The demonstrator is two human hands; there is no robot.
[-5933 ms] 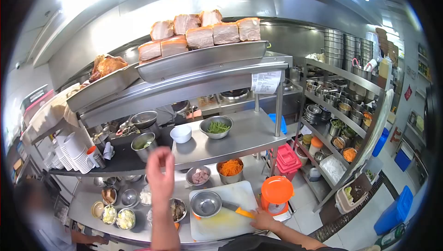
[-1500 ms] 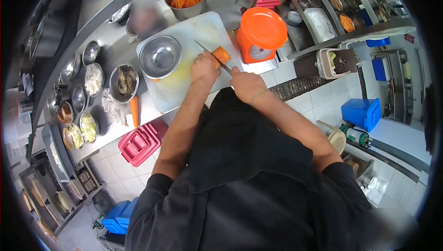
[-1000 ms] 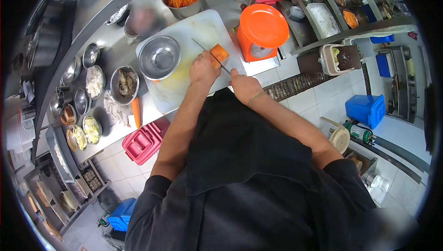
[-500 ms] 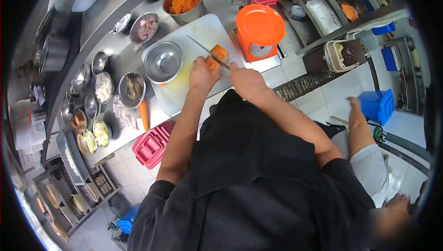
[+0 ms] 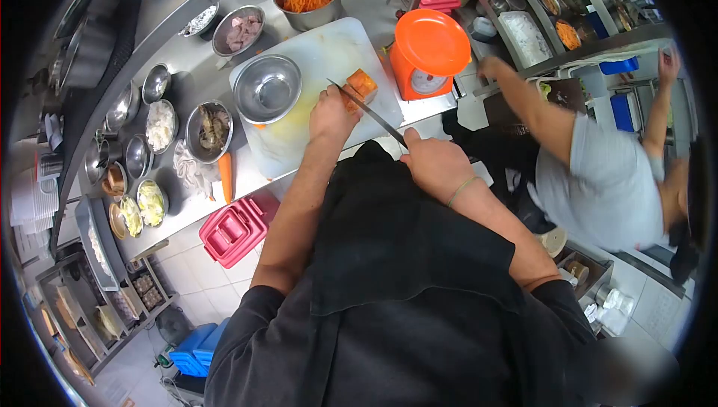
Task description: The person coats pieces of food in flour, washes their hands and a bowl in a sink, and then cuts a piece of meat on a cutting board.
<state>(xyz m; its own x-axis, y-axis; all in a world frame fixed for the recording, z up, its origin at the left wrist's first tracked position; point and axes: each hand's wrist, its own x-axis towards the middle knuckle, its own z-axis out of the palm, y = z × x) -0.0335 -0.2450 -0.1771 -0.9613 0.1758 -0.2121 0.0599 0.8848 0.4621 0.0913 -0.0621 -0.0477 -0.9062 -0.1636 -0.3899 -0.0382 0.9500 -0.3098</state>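
Observation:
A block of orange vegetable [image 5: 363, 84] sits on the white cutting board [image 5: 351, 37]. My left hand [image 5: 333, 114] is closed on its near-left side, fingers bent against it. The long blade of a knife [image 5: 383, 123] crosses over the block's near part, its tip out to the left beyond my fingers. My right hand [image 5: 440, 162], at the board's near edge, wraps the knife's handle, which is mostly hidden. Left of my left hand, a metal bowl [image 5: 267, 89] rests on the board.
An orange scale [image 5: 430, 48] stands right of the board. Shredded carrot fills a pot [image 5: 313, 14] behind it. Several bowls, including one of shrimp [image 5: 210, 132], and a whole carrot [image 5: 226, 177] lie leftward. On the right, a person in a light shirt [image 5: 609, 175] reaches toward the shelving.
My right hand has drawn back toward me and to the right with the knife. My left hand stays at the block. The person at right has moved in closer beside the scale.

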